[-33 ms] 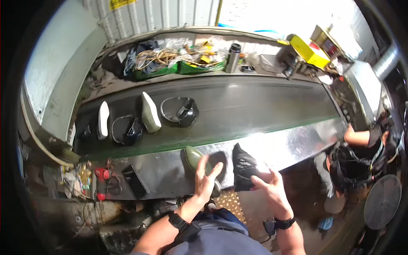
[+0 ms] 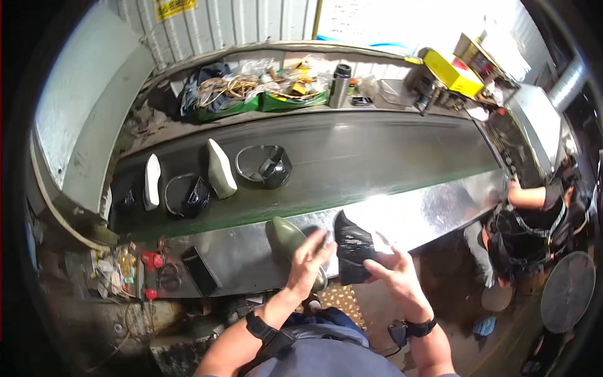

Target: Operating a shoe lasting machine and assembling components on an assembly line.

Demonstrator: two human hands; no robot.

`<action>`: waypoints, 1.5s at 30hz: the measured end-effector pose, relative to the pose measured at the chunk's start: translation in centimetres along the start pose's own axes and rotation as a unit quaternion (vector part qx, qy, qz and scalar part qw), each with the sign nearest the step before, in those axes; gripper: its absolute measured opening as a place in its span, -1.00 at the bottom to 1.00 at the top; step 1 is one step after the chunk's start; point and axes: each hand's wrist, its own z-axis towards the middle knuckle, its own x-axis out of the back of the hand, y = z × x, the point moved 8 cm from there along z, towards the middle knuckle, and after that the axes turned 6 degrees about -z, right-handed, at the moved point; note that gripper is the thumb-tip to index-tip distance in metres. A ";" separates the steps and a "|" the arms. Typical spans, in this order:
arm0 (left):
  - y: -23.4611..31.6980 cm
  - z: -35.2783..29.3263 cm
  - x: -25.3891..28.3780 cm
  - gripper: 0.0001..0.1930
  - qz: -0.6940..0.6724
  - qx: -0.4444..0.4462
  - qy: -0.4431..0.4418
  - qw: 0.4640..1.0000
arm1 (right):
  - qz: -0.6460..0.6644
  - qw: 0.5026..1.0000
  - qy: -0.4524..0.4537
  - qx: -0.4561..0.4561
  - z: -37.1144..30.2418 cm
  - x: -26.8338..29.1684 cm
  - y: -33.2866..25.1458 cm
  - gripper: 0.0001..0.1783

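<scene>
My right hand (image 2: pixel 399 279) grips a black, glossy, creased shoe upper (image 2: pixel 353 248) by its right side, with the pointed end up and away from me. My left hand (image 2: pixel 308 264) is open just left of it, its thumb and fingers spread and slightly blurred; it seems not to touch the upper. Beneath and beside that hand, a green shoe last (image 2: pixel 286 234) lies on the metal ledge (image 2: pixel 245 251), partly covered by the fingers.
On the dark conveyor belt (image 2: pixel 377 147) lie two lasts with pale soles (image 2: pixel 221 169), (image 2: pixel 152 182) and black uppers (image 2: pixel 274 168), (image 2: pixel 188 195). A phone (image 2: pixel 200 270) rests on the ledge. Behind stand green bins (image 2: pixel 292 100) and a flask (image 2: pixel 340 87). Another person's arm (image 2: pixel 526 197) is at the right.
The black upper has shifted slightly left, toward my left hand, with my right hand on it. My left fingers have drawn closer together and nearer to the upper.
</scene>
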 end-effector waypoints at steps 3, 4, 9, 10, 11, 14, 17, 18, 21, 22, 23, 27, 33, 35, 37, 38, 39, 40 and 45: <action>2.1 -2.7 -2.6 -0.68 -0.107 0.108 -0.067 0.986 | 0.050 0.994 -0.099 -0.025 -1.4 -5.2 -2.3 -0.18; 3.4 -3.3 -2.7 -0.69 -0.146 0.094 0.000 0.985 | 0.043 0.990 -0.126 -0.042 -1.7 -6.0 -1.4 -0.17; 7.9 -6.5 -2.0 -0.70 -0.250 0.070 0.028 0.965 | 0.065 0.986 -0.107 0.107 -2.6 -9.0 -1.9 -0.50; 9.5 -7.3 -1.0 -0.70 -0.204 0.015 0.043 0.978 | -0.085 0.975 -0.144 0.145 -3.6 -9.4 -3.1 -0.52; 10.7 -8.2 -0.4 -0.69 -0.195 -0.002 0.043 0.980 | -0.234 0.940 -0.171 0.182 -4.6 -9.9 -4.7 -0.53; 12.1 -10.2 1.3 -0.64 -0.097 -0.001 0.028 0.995 | -0.227 0.900 -0.170 0.330 -8.3 -10.7 -9.9 -0.50; 12.8 -11.2 0.9 -0.65 -0.061 -0.011 -0.008 0.998 | -0.245 0.868 -0.203 0.380 -9.9 -10.9 -10.7 -0.41; 12.7 -11.1 0.9 -0.65 -0.061 -0.013 -0.006 0.998 | -0.245 0.868 -0.205 0.381 -9.7 -10.8 -10.3 -0.41; 10.6 -9.2 1.5 -0.69 -0.180 -0.056 0.129 0.974 | -0.303 0.892 -0.221 0.251 -5.6 -11.1 -5.9 -0.47; 9.2 -8.1 2.3 -0.68 -0.154 -0.082 0.185 0.967 | -0.277 0.905 -0.209 0.245 -4.1 -11.0 -5.1 -0.47; 9.1 -7.1 3.1 -0.65 -0.073 -0.165 0.235 0.955 | -0.279 0.909 -0.166 0.262 -3.5 -11.2 -5.0 -0.46; 9.9 -4.3 2.4 -0.46 0.103 -0.366 0.267 0.885 | -0.015 0.990 -0.115 0.080 0.3 -11.9 -2.4 -0.32; 3.0 -1.1 5.3 -0.38 -0.167 -0.121 0.167 0.964 | -0.029 0.994 -0.095 0.050 1.4 -10.5 0.7 -0.55; 1.2 -0.4 7.3 -0.17 -0.274 0.051 0.124 0.952 | -0.240 0.956 -0.101 0.136 0.2 -9.5 0.7 -0.53; 0.9 0.6 7.8 -0.15 -0.337 0.164 0.071 0.924 | -0.385 0.853 -0.079 0.344 -1.9 -9.3 1.1 -0.35; 0.5 1.2 8.6 -0.31 -0.323 0.211 0.022 0.922 | -0.452 0.801 -0.105 0.379 -3.2 -10.1 1.7 -0.31; -0.9 2.2 11.5 -0.43 -0.247 0.234 0.019 0.940 | -0.459 0.777 -0.093 0.420 -4.1 -10.5 3.7 -0.35; -2.8 3.4 13.0 -0.54 -0.171 0.261 0.011 0.950 | -0.469 0.753 -0.078 0.455 -4.6 -10.5 6.8 -0.39; -2.1 8.8 15.3 -0.72 0.253 0.094 0.110 0.956 | -0.467 0.765 -0.024 0.443 -3.1 -11.6 12.8 -0.40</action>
